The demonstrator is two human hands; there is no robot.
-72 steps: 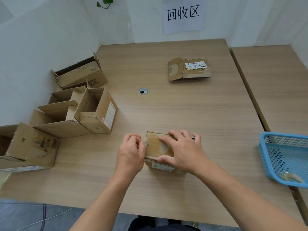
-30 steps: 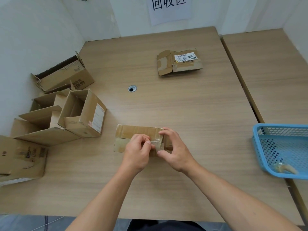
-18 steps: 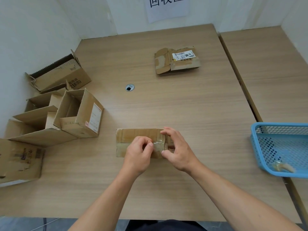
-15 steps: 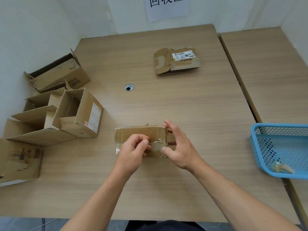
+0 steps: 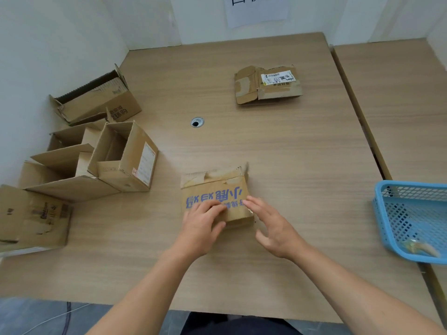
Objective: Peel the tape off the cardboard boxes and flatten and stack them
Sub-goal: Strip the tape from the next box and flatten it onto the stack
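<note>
Head view: a small box (image 5: 215, 192) sits on the desk (image 5: 278, 141) just below the middle of the frame, with blue print on its top face and pale strips of tape (image 5: 223, 175) across the torn far flap. The left hand (image 5: 202, 226) holds its near left edge, fingers (image 5: 210, 206) bent over the top and thumb against the front face. The right hand (image 5: 275, 230) is spread and holds nothing, its fingertips at the box's near right corner; whether they touch it I cannot tell. The box looks light and empty, stiff at its folds but easy to crush on the faces, so it will likely slide unless one hand pins it. Tape is thin and slick, best taken at a lifted end and pulled low along the seam. At the left stand open boxes (image 5: 121, 155), at upper right a flat box (image 5: 267, 85), at the right edge a basket (image 5: 411, 184).
</note>
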